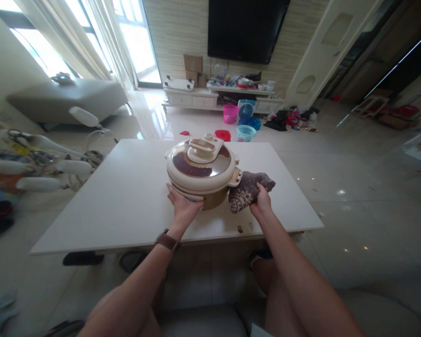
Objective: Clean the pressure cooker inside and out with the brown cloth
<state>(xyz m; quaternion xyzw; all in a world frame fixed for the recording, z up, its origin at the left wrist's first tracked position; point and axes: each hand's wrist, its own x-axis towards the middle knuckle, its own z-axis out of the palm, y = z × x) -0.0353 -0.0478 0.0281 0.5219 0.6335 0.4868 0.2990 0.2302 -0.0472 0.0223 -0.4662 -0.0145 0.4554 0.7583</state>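
The round cream-coloured pressure cooker with a glossy brown lid panel and a cream top handle stood on the white rectangular table, a little past its middle and square in front of the seated person. The left hand was pressed open against the cooker's near wall, palm and fingers spread flat on the rim below the lid, bracing rather than clasping it. The right hand was closed around a crumpled grey-brown patterned cloth, which touched the cooker's right side just under the cream side handle.

To wipe well, the bracing palm likely needed to stay firm so the pot would not slide or turn on the smooth tabletop, while the cloth worked round the wall in short strokes, keeping clear of the side handle's edge. A few small dark crumbs lay on the table near the front edge, just beside the right wrist. A brown-strapped wristwatch sat on the left wrist.
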